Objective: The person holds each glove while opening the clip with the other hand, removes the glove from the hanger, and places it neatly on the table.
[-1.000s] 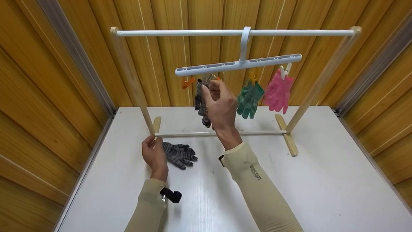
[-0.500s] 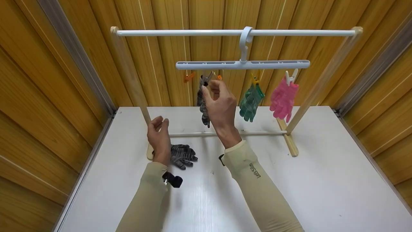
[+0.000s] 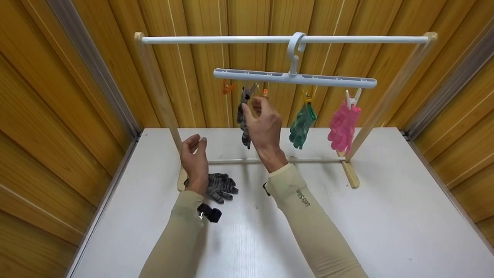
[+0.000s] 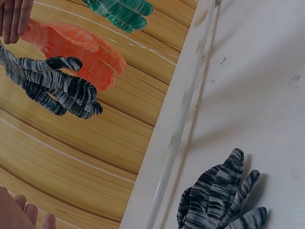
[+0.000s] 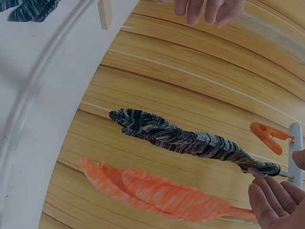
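Observation:
My right hand (image 3: 264, 125) is raised at a black-and-grey striped glove (image 3: 245, 133) that hangs from a grey clip (image 3: 249, 91). In the right wrist view its fingertips touch near the glove's cuff, while the thumb stands apart. My left hand (image 3: 195, 162) is lifted beside the left post, fingers loosely bent, holding nothing. A matching striped glove (image 3: 222, 188) lies on the table, partly behind the left wrist. An orange glove (image 5: 157, 193) hangs beside the striped one, hidden behind my right hand in the head view.
A pale blue hanger (image 3: 328, 80) hooks over the rack's white top rod (image 3: 216, 39). Clipped on its right half are a green glove (image 3: 302, 127) and a pink glove (image 3: 343, 127). An orange clip (image 3: 227, 89) hangs at its left end. Wood-patterned walls enclose the white table (image 3: 393, 216).
My left hand has risen and moved right from the foot of the left post. The hanger has turned, its right end coming down with the pink and green gloves. The right hand has barely moved.

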`<state>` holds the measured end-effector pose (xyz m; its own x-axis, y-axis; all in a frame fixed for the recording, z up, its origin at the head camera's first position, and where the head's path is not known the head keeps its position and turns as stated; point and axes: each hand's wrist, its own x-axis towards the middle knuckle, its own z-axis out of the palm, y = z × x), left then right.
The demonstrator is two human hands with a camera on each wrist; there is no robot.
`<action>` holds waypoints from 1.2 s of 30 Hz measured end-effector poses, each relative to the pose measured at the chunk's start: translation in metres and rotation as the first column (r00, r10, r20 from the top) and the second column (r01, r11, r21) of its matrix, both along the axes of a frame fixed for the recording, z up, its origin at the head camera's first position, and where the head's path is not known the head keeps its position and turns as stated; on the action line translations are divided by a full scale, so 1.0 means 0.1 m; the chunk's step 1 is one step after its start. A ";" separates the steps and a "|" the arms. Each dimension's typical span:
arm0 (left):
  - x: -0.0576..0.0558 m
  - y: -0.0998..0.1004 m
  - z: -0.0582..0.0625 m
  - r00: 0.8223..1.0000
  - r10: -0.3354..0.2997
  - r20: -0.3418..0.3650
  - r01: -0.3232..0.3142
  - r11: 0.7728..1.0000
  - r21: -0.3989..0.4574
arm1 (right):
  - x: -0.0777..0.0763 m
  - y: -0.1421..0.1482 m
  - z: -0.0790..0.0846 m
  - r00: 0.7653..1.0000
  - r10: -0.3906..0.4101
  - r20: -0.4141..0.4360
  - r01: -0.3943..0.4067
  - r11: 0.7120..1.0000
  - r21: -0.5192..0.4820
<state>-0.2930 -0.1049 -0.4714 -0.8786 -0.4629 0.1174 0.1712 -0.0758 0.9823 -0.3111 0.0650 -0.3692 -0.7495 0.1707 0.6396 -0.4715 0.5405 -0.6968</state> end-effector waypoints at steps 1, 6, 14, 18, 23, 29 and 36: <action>0.00 0.00 0.00 1.000 0.001 -0.002 -0.001 1.000 0.001 | 0.00 0.00 0.00 1.000 0.000 0.005 0.000 1.000 0.002; -0.03 -0.02 0.00 1.000 0.007 -0.006 -0.007 1.000 0.004 | -0.01 -0.01 0.01 1.000 -0.006 0.017 0.006 1.000 0.006; -0.02 -0.04 -0.01 1.000 0.012 0.000 -0.012 1.000 -0.008 | -0.01 -0.04 0.00 0.999 -0.014 0.051 0.015 1.000 -0.022; -0.04 -0.03 -0.02 1.000 0.018 0.000 -0.018 0.999 -0.030 | -0.01 -0.07 -0.01 0.992 -0.006 0.126 0.011 0.999 -0.041; -0.09 -0.01 0.00 1.000 0.022 -0.005 -0.022 0.999 -0.047 | -0.04 -0.12 0.00 0.982 0.015 0.186 -0.005 0.998 -0.057; -0.13 0.00 0.00 1.000 -0.012 -0.003 0.012 0.999 -0.046 | -0.10 -0.18 0.03 0.982 0.063 0.176 -0.049 0.996 -0.081; -0.19 0.02 0.04 0.997 -0.071 0.001 0.071 0.995 -0.067 | -0.15 -0.21 0.07 0.978 0.066 0.197 -0.045 0.993 -0.106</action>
